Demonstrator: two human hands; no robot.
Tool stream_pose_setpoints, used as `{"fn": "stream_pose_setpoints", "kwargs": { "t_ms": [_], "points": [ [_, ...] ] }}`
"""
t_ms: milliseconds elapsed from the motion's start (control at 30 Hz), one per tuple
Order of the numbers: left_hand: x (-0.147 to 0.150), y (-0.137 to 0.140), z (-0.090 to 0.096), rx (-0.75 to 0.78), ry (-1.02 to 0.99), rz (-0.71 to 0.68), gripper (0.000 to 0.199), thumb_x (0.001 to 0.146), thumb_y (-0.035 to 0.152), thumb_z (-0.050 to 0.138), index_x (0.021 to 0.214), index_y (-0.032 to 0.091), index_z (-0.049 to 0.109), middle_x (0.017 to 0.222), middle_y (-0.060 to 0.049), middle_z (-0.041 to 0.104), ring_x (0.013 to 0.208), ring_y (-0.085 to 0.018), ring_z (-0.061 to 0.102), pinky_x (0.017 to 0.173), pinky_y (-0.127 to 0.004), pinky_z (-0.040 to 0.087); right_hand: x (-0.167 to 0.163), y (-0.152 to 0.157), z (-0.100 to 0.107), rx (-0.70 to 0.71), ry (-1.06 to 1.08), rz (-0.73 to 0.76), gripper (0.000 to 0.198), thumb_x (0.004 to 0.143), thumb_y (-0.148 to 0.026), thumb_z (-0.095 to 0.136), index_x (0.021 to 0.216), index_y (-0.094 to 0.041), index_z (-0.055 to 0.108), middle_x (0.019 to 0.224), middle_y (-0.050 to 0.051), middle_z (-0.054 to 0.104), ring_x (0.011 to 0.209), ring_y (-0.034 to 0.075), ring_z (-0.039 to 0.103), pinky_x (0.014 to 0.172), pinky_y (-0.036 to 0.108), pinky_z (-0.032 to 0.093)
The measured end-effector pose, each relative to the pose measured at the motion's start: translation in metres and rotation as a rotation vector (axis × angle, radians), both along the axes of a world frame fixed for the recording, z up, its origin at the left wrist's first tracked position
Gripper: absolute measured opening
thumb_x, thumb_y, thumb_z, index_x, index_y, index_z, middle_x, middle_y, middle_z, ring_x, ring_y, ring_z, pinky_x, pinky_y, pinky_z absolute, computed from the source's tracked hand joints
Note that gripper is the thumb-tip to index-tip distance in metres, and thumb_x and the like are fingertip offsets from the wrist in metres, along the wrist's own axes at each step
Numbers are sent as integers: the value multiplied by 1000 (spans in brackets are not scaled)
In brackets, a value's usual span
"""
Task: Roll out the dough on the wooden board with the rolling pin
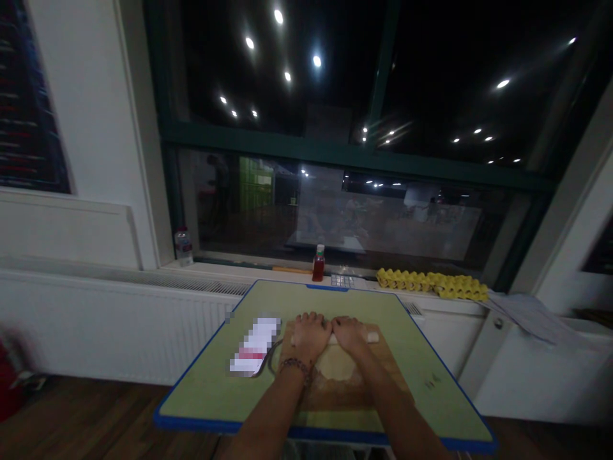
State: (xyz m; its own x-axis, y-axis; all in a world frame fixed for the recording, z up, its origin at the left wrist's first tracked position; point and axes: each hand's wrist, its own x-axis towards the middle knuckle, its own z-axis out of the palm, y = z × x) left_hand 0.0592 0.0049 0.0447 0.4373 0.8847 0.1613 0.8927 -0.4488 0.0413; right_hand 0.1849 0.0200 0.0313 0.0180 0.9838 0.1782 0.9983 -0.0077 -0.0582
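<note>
When viewed from above, shown with left hand and right hand side by side, palms down, fingers partly bent over rolling pin; impossible to tell how firmly gripped. Note long axis of the pin, set left to right directly beneath both hands, neither nearer. Compare flat dough, just on the pin's near side, upon the wooden board.

I can read no text: lines on the dark poster are blurred, the bottle label too small.
</note>
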Motion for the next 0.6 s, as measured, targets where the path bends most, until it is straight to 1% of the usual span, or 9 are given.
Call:
{"fn": "stream_pose_setpoints", "kwargs": {
  "t_ms": [67,100,167,233,267,367,433,500,600],
  "points": [
    [0,-2,-2,15,-4,23,40,96,22,30,113,17,67,122,-17,63,118,-34,52,96,-54,36,1,-6,-3,18,-20,25,35,93,-40,58,121,-20,57,126,7,57,107,21,59,91,44,51],
    [0,-3,-4,16,-9,30,40,96,23,31,113,18,67,121,-16,64,117,-33,53,97,-53,37,1,-10,-4,27,-29,36,32,94,-39,57,120,-20,59,126,8,58,111,22,57,95,46,48],
    [-1,-5,-6,10,-24,40,41,97,29,31,118,19,65,124,-15,63,119,-32,53,99,-51,37,2,-19,-8,52,-37,52,30,97,-31,49,121,-19,61,128,11,60,122,26,51,105,50,37],
    [-2,-6,-9,-1,-43,56,46,98,36,29,126,19,61,136,-15,57,127,-32,49,104,-52,35,2,-27,-11,81,-34,59,37,99,-24,39,130,-17,58,134,14,57,132,29,43,111,52,27],
    [-3,-7,-10,-5,-53,61,49,98,40,28,130,19,58,143,-15,51,132,-32,44,106,-52,32,3,-31,-12,95,-30,60,42,98,-21,35,135,-17,54,138,14,54,135,30,41,112,52,24],
    [-5,-11,-13,-11,-77,54,53,97,44,28,139,21,50,155,-11,34,142,-30,30,113,-51,26,2,-41,-15,115,-22,59,48,97,-20,31,142,-15,46,143,14,48,137,29,38,112,50,25],
    [-6,-15,-16,1,-98,45,53,97,43,29,142,22,47,158,-9,28,144,-29,26,115,-50,23,2,-47,-17,119,-19,53,49,96,-19,30,142,-12,46,143,15,49,137,28,38,111,48,27],
    [-8,-22,-19,15,-131,22,54,96,41,30,142,19,47,158,-9,29,144,-28,26,116,-48,22,1,-54,-20,129,-19,53,48,97,-19,28,141,-12,47,142,16,50,136,27,40,111,47,28],
    [-12,-38,-22,23,-177,-36,54,97,40,28,143,18,46,152,-8,41,141,-24,35,116,-42,26,1,-67,-29,173,-37,64,47,98,-20,28,139,-14,49,142,14,50,135,26,42,111,47,28]
  ]
}}
